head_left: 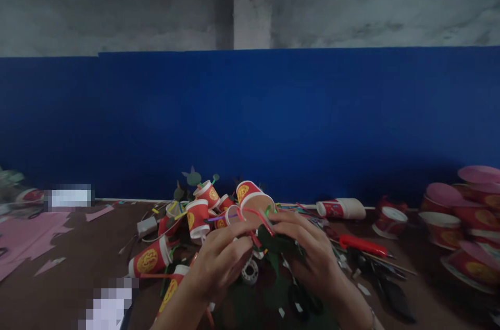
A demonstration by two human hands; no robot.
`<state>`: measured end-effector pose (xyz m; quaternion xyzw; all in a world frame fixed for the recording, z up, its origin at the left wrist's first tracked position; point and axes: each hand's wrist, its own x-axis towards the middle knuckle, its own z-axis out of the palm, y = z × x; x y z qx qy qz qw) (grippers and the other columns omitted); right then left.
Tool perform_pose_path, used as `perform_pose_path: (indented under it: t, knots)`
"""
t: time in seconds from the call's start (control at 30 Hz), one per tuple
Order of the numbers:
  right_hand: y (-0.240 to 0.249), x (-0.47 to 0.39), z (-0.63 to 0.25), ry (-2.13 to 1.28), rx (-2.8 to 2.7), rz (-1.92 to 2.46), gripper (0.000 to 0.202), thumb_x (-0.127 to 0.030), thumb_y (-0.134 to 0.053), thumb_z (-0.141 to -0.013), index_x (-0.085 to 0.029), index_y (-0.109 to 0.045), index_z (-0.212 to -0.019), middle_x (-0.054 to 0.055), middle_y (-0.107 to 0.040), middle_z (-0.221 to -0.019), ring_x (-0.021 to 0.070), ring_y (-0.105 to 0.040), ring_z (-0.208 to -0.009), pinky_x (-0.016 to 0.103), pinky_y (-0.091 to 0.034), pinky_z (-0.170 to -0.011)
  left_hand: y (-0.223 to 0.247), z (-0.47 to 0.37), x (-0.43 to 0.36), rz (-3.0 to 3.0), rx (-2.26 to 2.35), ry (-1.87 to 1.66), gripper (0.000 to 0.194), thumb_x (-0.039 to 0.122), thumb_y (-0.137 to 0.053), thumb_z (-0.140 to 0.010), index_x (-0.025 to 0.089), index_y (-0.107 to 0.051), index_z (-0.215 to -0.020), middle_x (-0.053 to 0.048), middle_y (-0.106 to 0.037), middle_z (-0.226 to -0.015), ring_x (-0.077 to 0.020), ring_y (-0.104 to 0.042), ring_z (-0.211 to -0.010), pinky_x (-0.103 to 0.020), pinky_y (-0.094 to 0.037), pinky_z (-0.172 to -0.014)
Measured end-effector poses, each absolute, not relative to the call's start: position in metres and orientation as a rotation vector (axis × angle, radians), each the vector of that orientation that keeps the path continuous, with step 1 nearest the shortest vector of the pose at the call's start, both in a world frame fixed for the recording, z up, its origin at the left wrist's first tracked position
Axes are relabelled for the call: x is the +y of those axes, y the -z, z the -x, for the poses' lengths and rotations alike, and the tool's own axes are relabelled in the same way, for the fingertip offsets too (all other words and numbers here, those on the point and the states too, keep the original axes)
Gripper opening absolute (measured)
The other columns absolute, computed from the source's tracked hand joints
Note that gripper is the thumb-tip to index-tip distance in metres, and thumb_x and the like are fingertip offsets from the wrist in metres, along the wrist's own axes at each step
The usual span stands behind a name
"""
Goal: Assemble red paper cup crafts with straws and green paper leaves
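Observation:
My left hand (pixel 221 259) is closed, its fingertips pinching a red drinking straw (pixel 255 239). Close beside it, my right hand (pixel 310 249) is closed on a dark green paper cut-out (pixel 273 244), whose lower part hangs between the hands. A bright green bit (pixel 268 210) shows at the right fingertips. Just beyond the fingers is a red paper cup (pixel 255 200) with a gold print, tilted with its pale side toward me; whether a hand touches it I cannot tell. Below the hands lies a white tape roll (pixel 250 271).
Several red cups with straws and green cut-outs crowd the left, one lying cup (pixel 150 258) among them. Pink paper (pixel 31 236) lies far left. At right are a red-handled tool (pixel 363 245), scissors (pixel 390 288), and cups topped with pink discs (pixel 443 194). A blue panel (pixel 250 122) stands behind.

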<state>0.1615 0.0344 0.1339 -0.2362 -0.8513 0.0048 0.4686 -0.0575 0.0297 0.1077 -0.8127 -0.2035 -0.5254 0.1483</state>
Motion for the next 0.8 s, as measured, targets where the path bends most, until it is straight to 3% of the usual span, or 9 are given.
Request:
perform_pose_path:
  t: [0.23,0.53,0.8]
  knots:
    - [-0.135,0.032,-0.164,-0.008,-2.136,0.578,0.041,-0.01,-0.05,-0.08,-0.026,-0.054,-0.117,0.01,-0.061,-0.119,0.0254,-0.058,-0.109,0.041,-0.051,-0.09,-0.11,0.057,0.031,2.316,-0.618,1.475,0.029,0.009,-0.053,-0.087,0.015,-0.056,-0.115,-0.011,-0.068,-0.104,-0.017,-0.065,-0.097,-0.026,-0.054,-0.077]
    - [-0.133,0.033,-0.163,0.1,-2.155,0.583,0.038,-0.012,-0.053,-0.08,-0.024,-0.054,-0.116,0.01,-0.063,-0.117,0.0244,-0.061,-0.105,0.039,-0.053,-0.087,-0.116,0.054,0.027,2.266,-0.649,1.417,0.02,0.012,-0.051,-0.088,0.018,-0.063,-0.103,-0.008,-0.068,-0.097,-0.0137,-0.065,-0.086,-0.023,-0.053,-0.07]
    - [-0.14,0.027,-0.158,0.125,-2.165,0.563,0.035,-0.01,-0.046,-0.08,-0.019,-0.058,-0.111,0.01,-0.065,-0.111,0.022,-0.062,-0.099,0.036,-0.054,-0.083,-0.119,0.053,0.026,2.319,-0.551,1.422,0.02,0.008,-0.05,-0.087,0.012,-0.062,-0.102,-0.01,-0.072,-0.094,-0.0148,-0.068,-0.086,-0.024,-0.051,-0.071]
